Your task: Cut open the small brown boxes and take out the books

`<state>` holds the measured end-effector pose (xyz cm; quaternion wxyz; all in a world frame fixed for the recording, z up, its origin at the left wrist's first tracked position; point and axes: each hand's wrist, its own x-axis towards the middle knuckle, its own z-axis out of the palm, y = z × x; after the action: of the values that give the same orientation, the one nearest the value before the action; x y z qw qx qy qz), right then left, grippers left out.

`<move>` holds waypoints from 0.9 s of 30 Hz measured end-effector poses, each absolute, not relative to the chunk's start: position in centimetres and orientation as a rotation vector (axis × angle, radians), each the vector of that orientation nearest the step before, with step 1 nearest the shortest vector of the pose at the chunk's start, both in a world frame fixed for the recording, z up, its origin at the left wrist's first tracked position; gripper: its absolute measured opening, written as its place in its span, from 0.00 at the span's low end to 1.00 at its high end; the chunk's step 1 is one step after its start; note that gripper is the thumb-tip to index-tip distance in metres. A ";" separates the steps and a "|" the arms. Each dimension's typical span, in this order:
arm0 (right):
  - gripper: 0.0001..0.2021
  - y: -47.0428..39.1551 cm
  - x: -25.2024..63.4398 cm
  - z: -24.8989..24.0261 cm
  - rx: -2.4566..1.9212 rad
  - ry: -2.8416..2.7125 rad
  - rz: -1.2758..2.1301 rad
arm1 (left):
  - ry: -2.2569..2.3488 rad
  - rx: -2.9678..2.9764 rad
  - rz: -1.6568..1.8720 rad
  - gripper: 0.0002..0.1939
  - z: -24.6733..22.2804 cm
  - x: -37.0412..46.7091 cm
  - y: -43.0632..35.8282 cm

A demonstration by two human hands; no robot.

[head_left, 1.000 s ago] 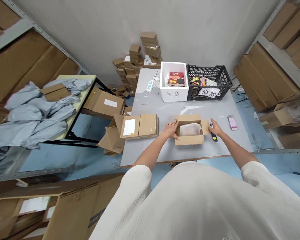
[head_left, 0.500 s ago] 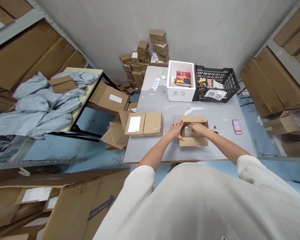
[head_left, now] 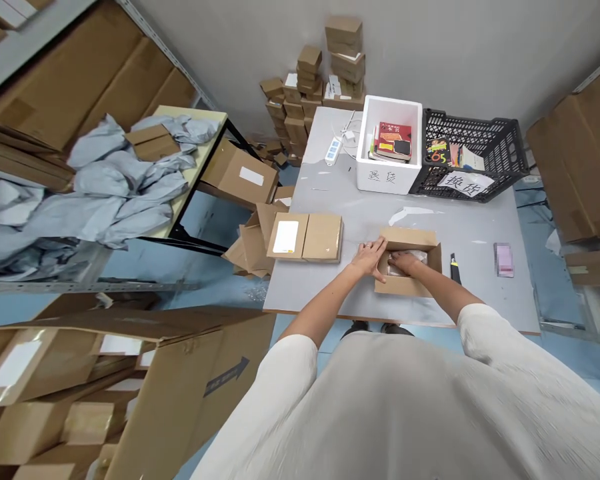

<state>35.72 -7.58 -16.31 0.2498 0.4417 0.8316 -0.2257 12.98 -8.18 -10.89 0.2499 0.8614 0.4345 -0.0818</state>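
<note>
While the left hand (head_left: 371,257), fingers spread, braces the left end of the open carton (head_left: 403,287), which lies lengthwise left to right, the right hand (head_left: 403,262) touches the wrapped item (head_left: 421,255) inside, its grip hidden.

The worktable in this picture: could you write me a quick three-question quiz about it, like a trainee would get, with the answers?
1. Which hand reaches down into the open cardboard box?

2. What stands directly against the left side of the black plastic crate?
a) a power strip
b) a white foam box
c) a grey mailing bag

3. True or false: the utility knife lies on the worktable to the right of the open cardboard box.

Key:
1. The right hand; the left hand is at the box's left end.
2. b
3. True
</note>
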 end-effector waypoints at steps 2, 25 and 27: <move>0.28 -7.4 36.1 -17.0 1.198 2.303 -0.622 | 1.185 2.343 -0.232 0.82 -11.0 13.0 -8.2; 0.13 -7.9 36.2 -11.7 1.140 2.407 -0.439 | 1.246 2.385 -0.279 0.84 -10.7 13.5 -8.5; 0.14 -7.7 37.0 -9.9 1.168 2.457 -0.426 | 1.258 2.386 -0.284 0.84 -10.6 13.6 -8.5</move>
<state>36.96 -7.66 -9.94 0.1927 0.4162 0.8756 -0.1517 13.59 -8.45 -10.62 0.2131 0.8594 0.4533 -0.1025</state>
